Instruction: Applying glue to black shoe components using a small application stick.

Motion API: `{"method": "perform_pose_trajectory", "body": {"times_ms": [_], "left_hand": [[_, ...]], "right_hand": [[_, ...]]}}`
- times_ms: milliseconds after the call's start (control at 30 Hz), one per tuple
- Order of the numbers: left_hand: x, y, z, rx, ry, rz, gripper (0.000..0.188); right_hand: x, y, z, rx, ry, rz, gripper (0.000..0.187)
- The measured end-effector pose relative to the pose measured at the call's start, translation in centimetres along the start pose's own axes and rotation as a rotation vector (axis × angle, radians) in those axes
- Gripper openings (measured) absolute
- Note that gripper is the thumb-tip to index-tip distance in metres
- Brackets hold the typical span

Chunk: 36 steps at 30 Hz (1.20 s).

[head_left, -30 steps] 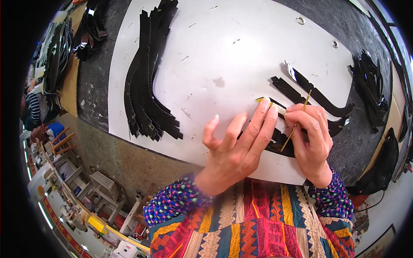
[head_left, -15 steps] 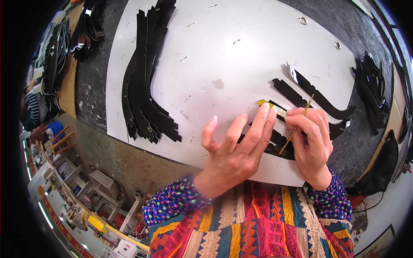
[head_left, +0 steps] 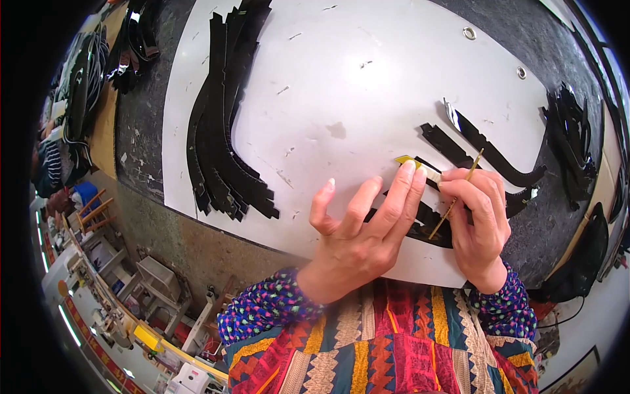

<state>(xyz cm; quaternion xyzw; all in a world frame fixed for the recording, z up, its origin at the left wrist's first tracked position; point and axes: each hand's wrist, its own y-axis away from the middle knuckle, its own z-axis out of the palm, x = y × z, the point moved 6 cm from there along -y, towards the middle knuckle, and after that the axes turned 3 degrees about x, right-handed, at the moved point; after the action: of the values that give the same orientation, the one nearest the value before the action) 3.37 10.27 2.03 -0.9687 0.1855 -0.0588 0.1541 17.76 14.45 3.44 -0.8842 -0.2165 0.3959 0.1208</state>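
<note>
Both hands barely moved vs a sec ago. L hand stays spread, fingertips pressing a black curved strip flat on the white board over the bench. R hand keeps pinching a thin stick, tip near the strip's yellow-tagged end. Looks like same step continuing. Stack of strips sits well left.

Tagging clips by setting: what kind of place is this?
Likely a small craft workshop, perhaps leather or shoe-part work. Stacks of curved black strips lie on a white cutting sheet over a worn workbench, and the right hand holds a thin stick.
</note>
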Motion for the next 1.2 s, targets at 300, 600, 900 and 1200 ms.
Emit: {"method": "perform_pose_trajectory", "body": {"times_ms": [300,600,900,1200], "left_hand": [[-0.11,0.07,0.05,0.007,0.022,-0.012,0.038],[-0.05,-0.02,0.00,0.008,0.027,-0.015,0.038],[-0.30,-0.27,0.01,-0.024,0.088,-0.058,0.040],[-0.15,-0.42,0.08,-0.014,0.084,-0.101,0.037]], "right_hand": [[-0.08,-0.04,0.01,-0.001,-0.004,-0.003,0.039],[-0.15,-0.09,-0.04,-0.002,0.002,-0.003,0.036],[0.19,0.06,-0.08,-0.001,-0.008,0.014,0.039],[0.23,0.13,-0.40,0.031,-0.014,0.020,0.038]]}}
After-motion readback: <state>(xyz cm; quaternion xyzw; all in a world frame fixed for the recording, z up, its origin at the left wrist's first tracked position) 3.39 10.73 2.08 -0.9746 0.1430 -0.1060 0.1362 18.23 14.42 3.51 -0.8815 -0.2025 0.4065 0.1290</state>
